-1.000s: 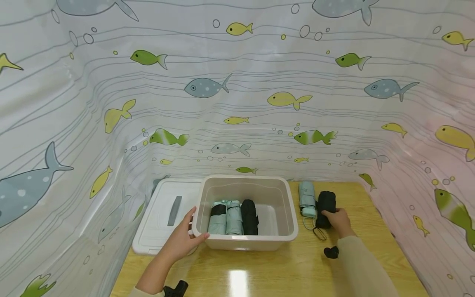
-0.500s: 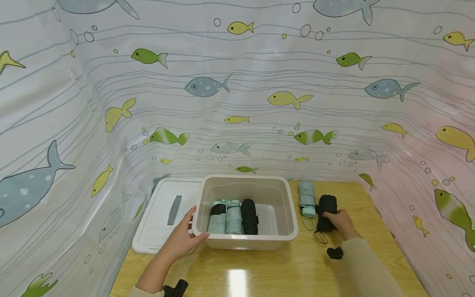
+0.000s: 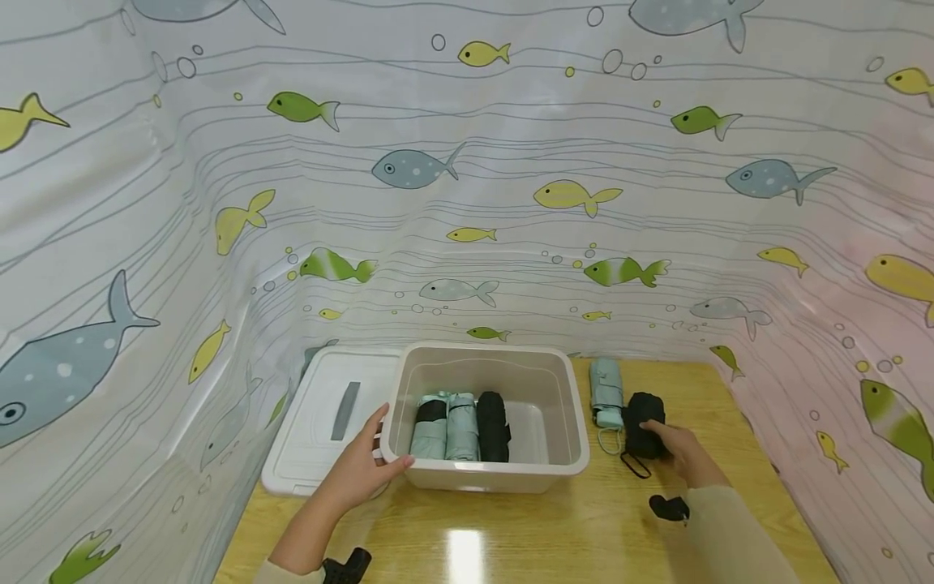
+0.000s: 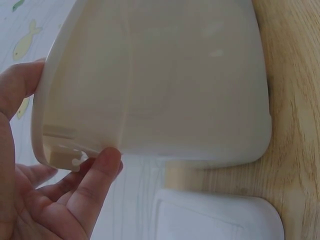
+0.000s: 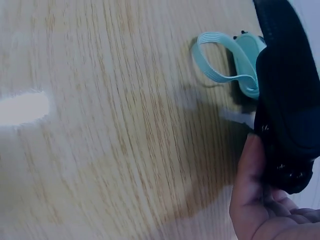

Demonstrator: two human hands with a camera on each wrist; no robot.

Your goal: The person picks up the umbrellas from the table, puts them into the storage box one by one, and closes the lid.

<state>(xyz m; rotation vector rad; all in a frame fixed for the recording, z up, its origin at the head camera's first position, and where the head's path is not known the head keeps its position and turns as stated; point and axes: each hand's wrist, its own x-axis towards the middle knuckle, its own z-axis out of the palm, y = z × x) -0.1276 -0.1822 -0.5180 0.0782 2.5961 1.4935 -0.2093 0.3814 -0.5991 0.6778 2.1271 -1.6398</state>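
Observation:
At the left corner of a beige plastic storage box (image 3: 496,468), my left hand (image 3: 365,466) grips the rim; the left wrist view shows thumb and fingers around the box's edge (image 4: 200,90). Inside lie two rolled mint-green folding umbrellas (image 3: 462,426) and a black one (image 3: 493,426), side by side. To the right of the box, my right hand (image 3: 686,454) holds another black folding umbrella (image 3: 644,418) by its side, its wrist loop hanging toward me. In the right wrist view this umbrella (image 5: 287,100) appears raised off the table; its far end is cut off.
A mint-green folding umbrella (image 3: 606,393) with a strap lies between the box and my right hand. The white lid (image 3: 314,430) with a grey handle lies left of the box, partly behind it. A fish-patterned curtain (image 3: 511,268) surrounds the wooden table (image 3: 554,535).
My right hand has shifted slightly toward me and to the right with the black umbrella, moving it a little away from the mint-green one. The left hand keeps its grip on the box.

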